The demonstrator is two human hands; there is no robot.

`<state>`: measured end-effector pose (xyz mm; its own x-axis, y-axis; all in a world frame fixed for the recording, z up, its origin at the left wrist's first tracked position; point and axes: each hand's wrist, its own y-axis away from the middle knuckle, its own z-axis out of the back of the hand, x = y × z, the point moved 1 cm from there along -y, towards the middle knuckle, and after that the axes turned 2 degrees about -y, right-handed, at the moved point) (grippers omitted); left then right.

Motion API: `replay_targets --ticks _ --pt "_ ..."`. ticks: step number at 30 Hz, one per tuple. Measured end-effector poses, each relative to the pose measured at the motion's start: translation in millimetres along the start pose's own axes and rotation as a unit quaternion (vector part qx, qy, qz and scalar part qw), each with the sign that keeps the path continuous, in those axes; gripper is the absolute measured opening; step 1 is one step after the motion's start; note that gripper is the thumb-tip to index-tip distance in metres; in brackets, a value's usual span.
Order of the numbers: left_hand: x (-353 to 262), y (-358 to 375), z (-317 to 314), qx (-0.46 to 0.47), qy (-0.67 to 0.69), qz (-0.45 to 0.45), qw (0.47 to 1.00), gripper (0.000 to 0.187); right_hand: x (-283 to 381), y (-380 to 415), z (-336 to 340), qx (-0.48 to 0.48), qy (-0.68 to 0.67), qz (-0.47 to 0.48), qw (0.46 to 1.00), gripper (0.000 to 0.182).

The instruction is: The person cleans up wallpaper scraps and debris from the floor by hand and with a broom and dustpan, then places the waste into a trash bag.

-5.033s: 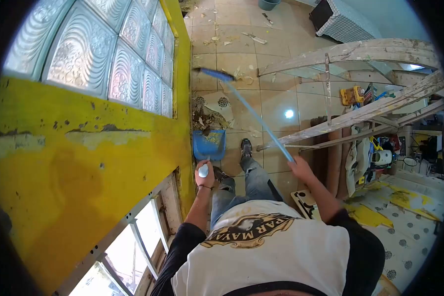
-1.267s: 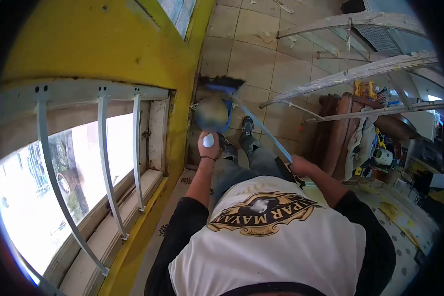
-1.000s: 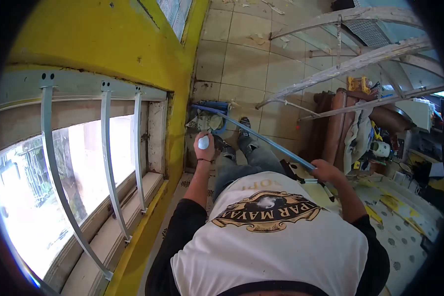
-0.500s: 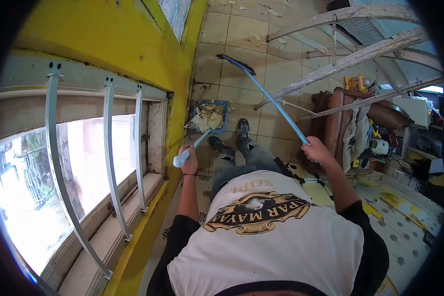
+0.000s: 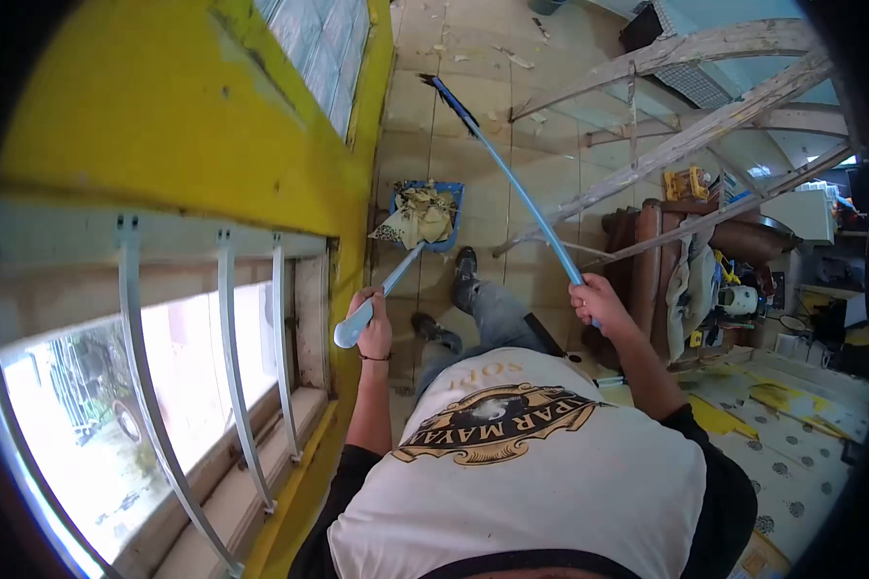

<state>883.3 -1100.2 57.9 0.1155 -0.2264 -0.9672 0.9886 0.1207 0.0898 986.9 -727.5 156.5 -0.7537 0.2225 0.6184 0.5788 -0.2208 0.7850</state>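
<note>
My left hand [image 5: 371,326] is closed around the light-blue handle of a dustpan [image 5: 461,205]. Its blue pan lies on the tiles ahead of my feet, heaped with crumpled scraps of paper or peeled paint [image 5: 425,214]. My right hand [image 5: 597,301] grips the upper end of a long blue broom handle [image 5: 526,201]. The broom head [image 5: 454,104], with dark bristles, is farther off on the floor, beyond the dustpan. Dark shoes [image 5: 465,265] stand just behind the pan.
At the right leans a worn wooden ladder [image 5: 666,150]. Behind it is a brown sofa [image 5: 652,253] piled with things. On the left run a yellow wall [image 5: 164,125] and a barred window [image 5: 230,357]. Loose scraps [image 5: 515,58] lie on the far floor tiles.
I have stepped forward, one foot ahead of the other. The loaded dustpan moved slightly right in view, and the broom head shifted to a farther spot on the floor. Both grips stay the same.
</note>
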Motion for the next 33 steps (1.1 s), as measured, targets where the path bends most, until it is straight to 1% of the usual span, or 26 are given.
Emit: replay_targets --ticks 1,3,6,9,10,12,14,16,18,20,21,24,26,30,31,32,33 --pt "-7.9 -14.9 -11.6 0.004 0.000 -0.005 1.000 0.011 7.4 -4.1 -1.1 0.006 -0.015 0.003 1.000 0.007" --pt "-24.2 -44.4 -36.5 -0.002 -0.003 -0.059 0.998 0.011 23.5 -19.2 0.0 0.009 -0.030 0.008 0.999 0.006" --pt "-48.3 -94.7 -76.8 0.018 0.013 -0.071 0.997 0.011 51.2 -50.8 0.7 0.009 -0.058 0.026 0.998 0.004" --pt "-65.0 -146.1 -117.7 0.033 -0.008 -0.079 0.996 0.010 86.6 -95.4 11.4 0.022 -0.067 0.041 0.997 0.003" --pt "-72.4 -166.5 -132.2 0.033 -0.013 -0.085 0.996 0.010 102.1 -108.7 13.2 0.013 -0.066 0.033 0.997 0.004" --pt "-82.2 -195.5 -157.5 0.053 0.019 -0.059 0.997 0.009 120.2 -127.4 19.3 0.004 -0.069 0.012 0.998 0.006" --pt "-91.3 -234.8 -187.6 0.046 0.036 -0.066 0.996 0.009 143.2 -158.8 25.2 0.004 -0.101 0.007 0.995 0.006" --pt "-101.4 -269.3 -210.3 0.053 0.059 -0.015 0.997 0.009 168.0 -183.5 26.1 -0.008 -0.111 0.011 0.994 0.006" --pt "-112.8 -299.3 -232.6 0.065 0.064 -0.018 0.996 0.009 191.0 -200.1 28.9 -0.022 -0.117 0.015 0.993 0.006" --pt "-116.7 -333.1 -253.8 0.052 0.019 -0.064 0.996 0.009 216.4 -216.7 29.6 -0.005 -0.135 0.036 0.990 0.009" --pt "-117.3 -352.4 -265.2 0.056 0.018 -0.067 0.996 0.009 229.0 -226.3 29.1 -0.006 -0.139 0.037 0.990 0.009" --pt "-112.1 -405.9 -296.1 0.047 0.006 -0.037 0.998 0.010 261.8 -254.4 29.2 -0.030 -0.171 0.019 0.985 0.010" --pt "-111.8 -444.9 -322.6 0.054 0.030 -0.028 0.998 0.011 287.2 -278.3 37.5 -0.055 -0.158 0.037 0.985 0.008" --pt "-102.4 -525.9 -377.7 0.074 0.020 -0.022 0.997 0.010 343.7 -340.8 69.8 -0.075 -0.141 0.046 0.986 0.007" --pt "-104.4 -547.0 -389.3 0.085 0.007 -0.024 0.996 0.010 357.6 -359.3 74.6 -0.069 -0.119 0.040 0.990 0.011" --pt "-106.8 -568.0 -403.1 0.093 -0.004 -0.025 0.995 0.010 373.6 -375.4 80.3 -0.062 -0.095 0.032 0.993 0.018" --pt "-107.8 -583.9 -415.8 0.086 -0.003 -0.005 0.996 0.010 389.6 -385.9 88.6 -0.069 -0.091 0.026 0.993 0.018"
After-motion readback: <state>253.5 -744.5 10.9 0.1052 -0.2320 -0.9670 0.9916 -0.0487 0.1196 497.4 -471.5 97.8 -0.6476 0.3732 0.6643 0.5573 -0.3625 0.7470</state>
